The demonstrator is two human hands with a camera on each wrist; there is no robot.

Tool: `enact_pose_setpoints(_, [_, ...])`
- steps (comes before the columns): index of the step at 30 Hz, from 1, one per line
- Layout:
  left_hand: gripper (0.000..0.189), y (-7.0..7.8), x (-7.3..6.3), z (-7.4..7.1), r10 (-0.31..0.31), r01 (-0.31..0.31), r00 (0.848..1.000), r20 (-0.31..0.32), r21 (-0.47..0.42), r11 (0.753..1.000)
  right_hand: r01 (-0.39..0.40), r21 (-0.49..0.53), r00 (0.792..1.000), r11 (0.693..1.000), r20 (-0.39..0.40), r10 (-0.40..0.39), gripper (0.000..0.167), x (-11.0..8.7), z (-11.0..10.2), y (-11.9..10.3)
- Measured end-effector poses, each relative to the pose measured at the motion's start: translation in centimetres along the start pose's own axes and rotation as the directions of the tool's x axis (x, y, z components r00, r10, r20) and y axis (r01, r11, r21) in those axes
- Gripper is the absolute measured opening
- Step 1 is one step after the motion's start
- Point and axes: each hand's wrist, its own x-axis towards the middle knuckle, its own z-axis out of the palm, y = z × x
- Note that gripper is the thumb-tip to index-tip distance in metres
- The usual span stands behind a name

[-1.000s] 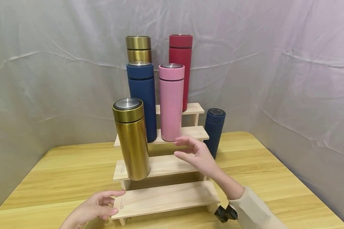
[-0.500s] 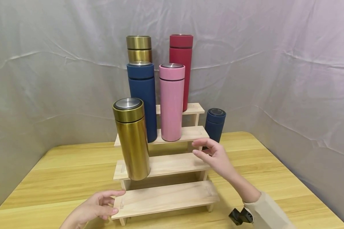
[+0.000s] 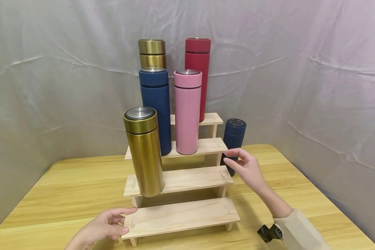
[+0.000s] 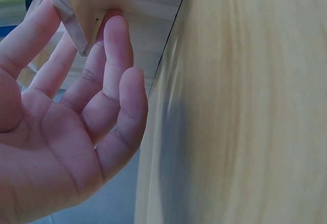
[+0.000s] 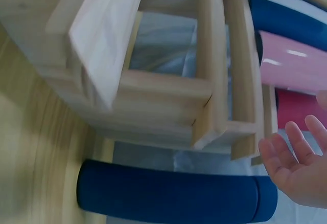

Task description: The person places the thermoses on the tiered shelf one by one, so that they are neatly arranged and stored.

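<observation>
My left hand (image 3: 104, 225) grips the left end of the lowest step of a wooden stepped stand (image 3: 181, 217); the left wrist view has its fingers around the stand's leg (image 4: 76, 17). My right hand (image 3: 248, 170), fingers bent and holding nothing, is beside the stand's right edge, in front of a dark blue thermos (image 3: 234, 135) standing on the table. A gold thermos (image 3: 145, 159) stands at the left of the second step. One step higher are a blue thermos (image 3: 156, 114) and a pink thermos (image 3: 187, 114).
The top step carries a red thermos (image 3: 203, 69) and another gold thermos (image 3: 152, 52), mostly hidden behind the blue one. The wood-grain table (image 3: 65, 187) lies beneath the stand. Grey cloth (image 3: 81, 86) hangs behind and at both sides.
My right hand has moved right, from in front of the pink thermos to the dark blue thermos beside the stand. The left hand has stayed in place.
</observation>
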Motion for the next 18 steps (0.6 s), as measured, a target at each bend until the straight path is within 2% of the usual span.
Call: enact_pose_setpoints(18, [0.048,0.0,0.0,0.1,0.003,-0.003,1.000,-0.003,0.007,1.000,-0.154,-0.127,0.981,0.980,-0.138,0.136,0.028,1.1,-0.6,3.2])
